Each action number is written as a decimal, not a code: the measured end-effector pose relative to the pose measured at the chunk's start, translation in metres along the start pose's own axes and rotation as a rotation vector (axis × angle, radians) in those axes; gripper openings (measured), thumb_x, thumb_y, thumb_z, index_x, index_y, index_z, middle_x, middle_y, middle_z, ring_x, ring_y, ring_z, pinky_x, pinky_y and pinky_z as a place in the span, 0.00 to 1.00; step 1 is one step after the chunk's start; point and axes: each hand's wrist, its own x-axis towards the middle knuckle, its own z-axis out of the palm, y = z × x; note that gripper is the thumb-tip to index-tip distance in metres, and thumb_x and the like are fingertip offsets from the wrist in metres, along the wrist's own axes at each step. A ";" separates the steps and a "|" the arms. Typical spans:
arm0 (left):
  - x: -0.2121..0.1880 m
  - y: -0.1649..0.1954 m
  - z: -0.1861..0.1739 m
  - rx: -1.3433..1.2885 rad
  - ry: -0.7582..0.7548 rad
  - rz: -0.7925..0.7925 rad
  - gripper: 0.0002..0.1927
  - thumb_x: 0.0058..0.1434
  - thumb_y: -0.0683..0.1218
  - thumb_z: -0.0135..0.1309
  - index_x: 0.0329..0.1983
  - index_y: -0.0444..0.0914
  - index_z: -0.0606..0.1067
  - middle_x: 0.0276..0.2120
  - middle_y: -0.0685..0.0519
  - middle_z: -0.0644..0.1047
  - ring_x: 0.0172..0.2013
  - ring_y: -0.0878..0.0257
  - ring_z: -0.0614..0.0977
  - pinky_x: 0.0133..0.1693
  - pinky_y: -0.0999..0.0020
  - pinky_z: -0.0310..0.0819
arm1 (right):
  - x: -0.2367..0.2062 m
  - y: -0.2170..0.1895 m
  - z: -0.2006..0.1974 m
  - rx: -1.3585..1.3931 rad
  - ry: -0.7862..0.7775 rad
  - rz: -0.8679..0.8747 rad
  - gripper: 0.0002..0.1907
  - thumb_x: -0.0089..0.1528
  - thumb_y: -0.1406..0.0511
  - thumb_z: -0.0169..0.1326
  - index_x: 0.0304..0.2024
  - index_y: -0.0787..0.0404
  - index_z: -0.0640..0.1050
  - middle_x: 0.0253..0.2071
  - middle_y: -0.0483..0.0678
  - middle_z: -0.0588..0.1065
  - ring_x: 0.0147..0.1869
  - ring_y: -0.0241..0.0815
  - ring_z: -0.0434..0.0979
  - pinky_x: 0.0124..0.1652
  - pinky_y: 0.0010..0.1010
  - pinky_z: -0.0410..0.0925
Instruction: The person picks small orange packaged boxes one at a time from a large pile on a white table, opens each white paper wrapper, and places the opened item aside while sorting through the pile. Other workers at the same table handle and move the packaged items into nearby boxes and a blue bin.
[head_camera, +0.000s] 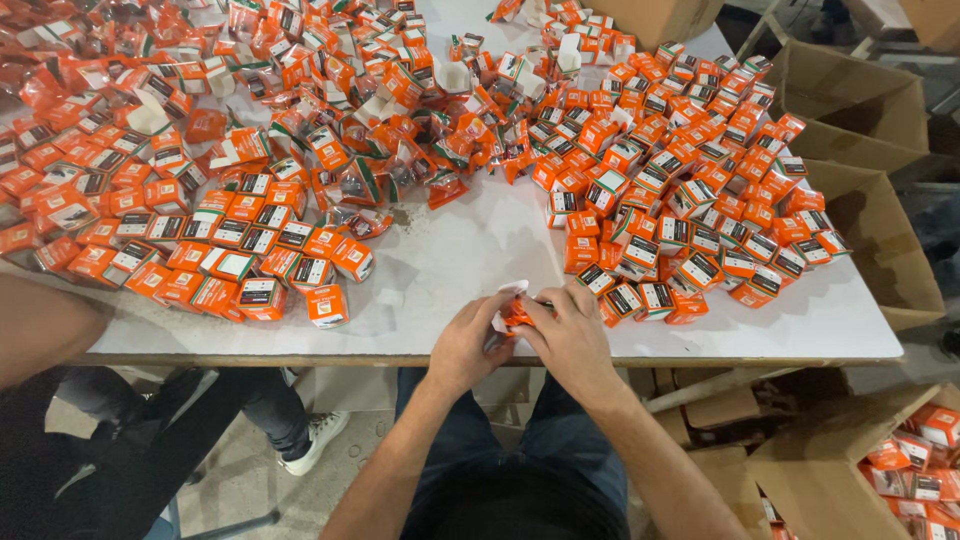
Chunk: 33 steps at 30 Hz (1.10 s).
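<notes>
Both my hands meet at the near edge of the white table (450, 265). My left hand (468, 338) and my right hand (572, 335) together grip one small orange carton (514, 312) with a white flap sticking up at its top left. The carton is mostly hidden by my fingers. Closed orange cartons (690, 215) lie heaped just beyond my right hand. Another group of them (240, 262) stands in rows to the left of my left hand.
Loose orange packets and open cartons (400, 130) cover the far half of the table. Open cardboard boxes (870, 215) stand on the right, one at lower right (915, 460) holding orange cartons. Another person's arm (45, 330) and legs sit at the left.
</notes>
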 end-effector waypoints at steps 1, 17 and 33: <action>0.000 0.000 0.001 0.016 0.029 0.060 0.37 0.48 0.39 0.65 0.64 0.41 0.69 0.49 0.47 0.78 0.41 0.52 0.81 0.41 0.61 0.78 | 0.001 0.001 0.000 -0.007 -0.020 -0.011 0.18 0.56 0.60 0.63 0.47 0.60 0.79 0.42 0.52 0.76 0.52 0.56 0.71 0.51 0.47 0.64; 0.005 -0.014 0.004 0.053 0.017 0.082 0.28 0.44 0.44 0.66 0.51 0.38 0.74 0.49 0.45 0.75 0.50 0.47 0.78 0.51 0.57 0.76 | -0.003 0.007 0.010 0.198 0.056 -0.044 0.22 0.59 0.63 0.60 0.54 0.67 0.78 0.54 0.55 0.76 0.58 0.55 0.72 0.57 0.43 0.65; -0.005 0.004 0.002 0.148 0.202 0.109 0.30 0.49 0.41 0.68 0.56 0.38 0.72 0.51 0.48 0.74 0.52 0.49 0.77 0.49 0.59 0.77 | -0.005 -0.002 0.008 -0.025 -0.057 -0.085 0.18 0.59 0.60 0.58 0.49 0.59 0.81 0.55 0.43 0.75 0.60 0.51 0.63 0.59 0.53 0.54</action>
